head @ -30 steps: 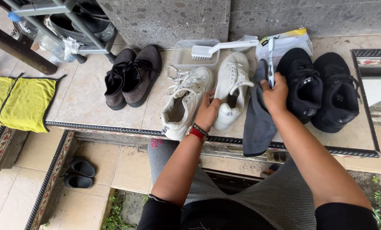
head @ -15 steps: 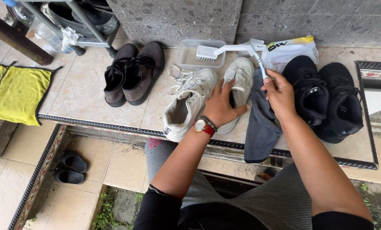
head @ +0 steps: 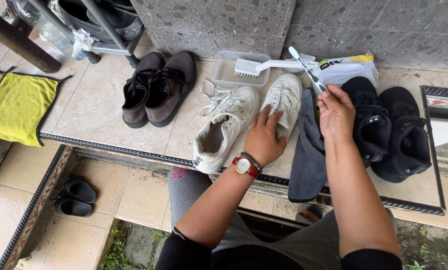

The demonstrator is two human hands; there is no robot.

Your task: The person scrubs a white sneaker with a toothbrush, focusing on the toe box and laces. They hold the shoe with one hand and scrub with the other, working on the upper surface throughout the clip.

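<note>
Dark brown shoes [head: 156, 89], black sneakers [head: 391, 130], yellow cloth [head: 16, 107], clear tray [head: 240, 70], black sandals [head: 75, 196]

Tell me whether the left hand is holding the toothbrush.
No, the left hand rests on a white sneaker; the right hand holds the toothbrush.

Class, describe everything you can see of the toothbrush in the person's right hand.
The toothbrush is slim, with a white head and a white-and-blue handle that looks like plastic. The right hand pinches its lower end, so it slants up and left, head topmost, above the grey cloth and near the white scrub brush. Its bristles are too small to tell.
</note>
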